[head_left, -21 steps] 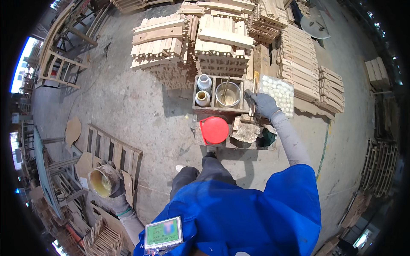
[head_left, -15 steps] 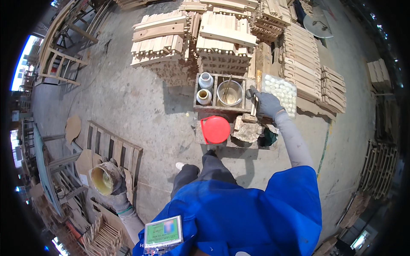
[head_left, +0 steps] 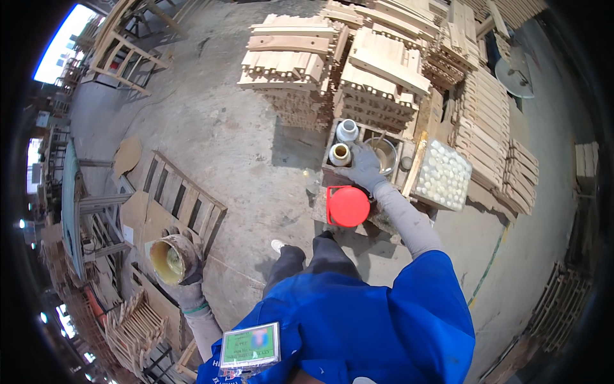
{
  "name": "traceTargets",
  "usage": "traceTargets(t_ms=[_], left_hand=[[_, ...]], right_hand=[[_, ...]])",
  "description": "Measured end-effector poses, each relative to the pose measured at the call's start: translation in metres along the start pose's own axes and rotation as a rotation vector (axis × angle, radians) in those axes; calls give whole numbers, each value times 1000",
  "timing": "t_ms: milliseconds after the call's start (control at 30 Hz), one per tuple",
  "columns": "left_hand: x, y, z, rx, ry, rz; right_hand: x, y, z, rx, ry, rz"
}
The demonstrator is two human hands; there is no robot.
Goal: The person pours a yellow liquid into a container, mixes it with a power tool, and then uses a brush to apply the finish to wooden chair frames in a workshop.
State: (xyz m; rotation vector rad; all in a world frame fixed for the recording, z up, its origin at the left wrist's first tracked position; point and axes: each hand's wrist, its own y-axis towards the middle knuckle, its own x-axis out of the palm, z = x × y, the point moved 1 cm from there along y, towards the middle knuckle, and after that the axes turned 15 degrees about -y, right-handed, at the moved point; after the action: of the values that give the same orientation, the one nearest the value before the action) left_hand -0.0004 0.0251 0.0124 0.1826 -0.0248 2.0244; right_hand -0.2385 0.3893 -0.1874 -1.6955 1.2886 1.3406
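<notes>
My left hand [head_left: 190,265], in a grey glove, is wrapped round a round tub [head_left: 171,259] with yellowish stuff inside, its mouth tilted toward me. My right hand [head_left: 363,168], also gloved, reaches over a divided wooden box. Its fingers and thumb are apart beside a white bottle [head_left: 340,154] with a yellow-brown mouth; whether they touch it I cannot tell. Behind that bottle stands a second white bottle [head_left: 346,130]. Partly covered by the hand is a clear bowl [head_left: 385,153] with a stick in it. A red round lid or stool top [head_left: 349,207] lies just nearer to me.
Right of the box sits a tray of whitish round pieces [head_left: 442,176]. Stacks of shaped wooden parts [head_left: 286,63] rise behind it, with more wooden slats [head_left: 481,121] to the right. A wooden pallet [head_left: 182,198] and frames stand at left on the concrete floor.
My right hand has moved left, from a dark round piece and stick by the tray to the bottles, and no longer holds anything I can see. The left hand still holds the tub. The view has shifted.
</notes>
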Motion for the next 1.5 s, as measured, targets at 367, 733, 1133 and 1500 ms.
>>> traceTargets(t_ms=[367,733,1133,1500], left_hand=[[-12,-3,10,-190,-516,131],[27,13,48,-521,-1134,-103],[7,20,75,-532,-1225,-348],[-17,32,81,-535,-1373,-400]], right_hand=[[-107,8,-31,45,496,396],[-341,-23,-195,-227,584,833],[-356,-48,-305,-811,-1064,1067],[-363,-39,-356,-908,-1000,1130]])
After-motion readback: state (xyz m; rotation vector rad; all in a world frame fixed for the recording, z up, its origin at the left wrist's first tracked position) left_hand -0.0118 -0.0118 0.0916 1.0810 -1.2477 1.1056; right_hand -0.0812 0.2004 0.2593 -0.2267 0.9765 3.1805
